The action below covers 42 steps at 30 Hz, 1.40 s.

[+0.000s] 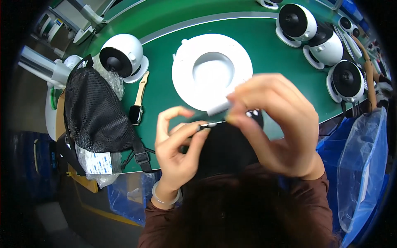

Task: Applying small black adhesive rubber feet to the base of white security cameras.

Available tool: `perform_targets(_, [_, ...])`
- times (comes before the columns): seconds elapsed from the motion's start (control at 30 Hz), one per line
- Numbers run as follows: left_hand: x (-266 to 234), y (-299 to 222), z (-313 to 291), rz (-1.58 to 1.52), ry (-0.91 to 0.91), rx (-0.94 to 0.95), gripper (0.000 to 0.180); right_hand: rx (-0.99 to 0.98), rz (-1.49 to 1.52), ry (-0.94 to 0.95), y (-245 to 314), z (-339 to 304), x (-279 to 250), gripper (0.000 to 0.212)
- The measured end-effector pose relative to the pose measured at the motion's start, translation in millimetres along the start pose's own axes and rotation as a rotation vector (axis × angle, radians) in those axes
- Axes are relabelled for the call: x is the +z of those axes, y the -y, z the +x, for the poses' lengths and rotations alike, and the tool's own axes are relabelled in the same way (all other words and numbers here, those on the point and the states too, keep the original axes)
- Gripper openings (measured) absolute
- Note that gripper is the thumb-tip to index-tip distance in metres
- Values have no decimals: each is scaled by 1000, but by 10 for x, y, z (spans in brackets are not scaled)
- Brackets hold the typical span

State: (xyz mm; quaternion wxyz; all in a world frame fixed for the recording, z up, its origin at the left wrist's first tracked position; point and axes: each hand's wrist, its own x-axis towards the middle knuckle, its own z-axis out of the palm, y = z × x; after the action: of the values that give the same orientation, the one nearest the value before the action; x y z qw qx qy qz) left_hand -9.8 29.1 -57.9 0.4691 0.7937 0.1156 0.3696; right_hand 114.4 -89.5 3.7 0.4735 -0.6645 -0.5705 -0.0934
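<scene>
My left hand (178, 145) is closed in a pinch, thumb and fingertip holding one end of a thin black-and-white strip (212, 125). Opposite it, my right hand (283, 124) has thumb and forefinger brought together near the strip's other end; motion smears the fingertips, and what they grip cannot be made out. Just beyond the hands lies a white ring-shaped part (184, 68) with a deep round recess, flat on the green table (159, 99). A short light-grey piece (218, 109) shows between the ring's near edge and my right fingertips.
On the left are a black mesh bag (95, 111), a smartwatch (135, 115) with a beige strap, and a round white device (134, 47) with a black front. Several similar devices (346, 78) stand at the right. A plastic-lined blue bin (355, 165) sits beside the table.
</scene>
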Motion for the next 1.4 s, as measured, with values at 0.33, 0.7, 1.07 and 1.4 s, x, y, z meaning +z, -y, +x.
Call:
perform_targets(0.33, [38,-78,175,-86,170,4,11,145,17,75,-74,156,206,5])
perform_targets(0.7, [49,-26,178,-82,131,71,12,110,-95,77,-26,184,262,8])
perform_targets(1.07, [-103,-146,64,4,35,-35,14,128,-19,-34,-19,208,175,17])
perform_targets(1.4, [-114,-154,-40,-234,-18,-12,14,32,61,156,43,-132,45,23])
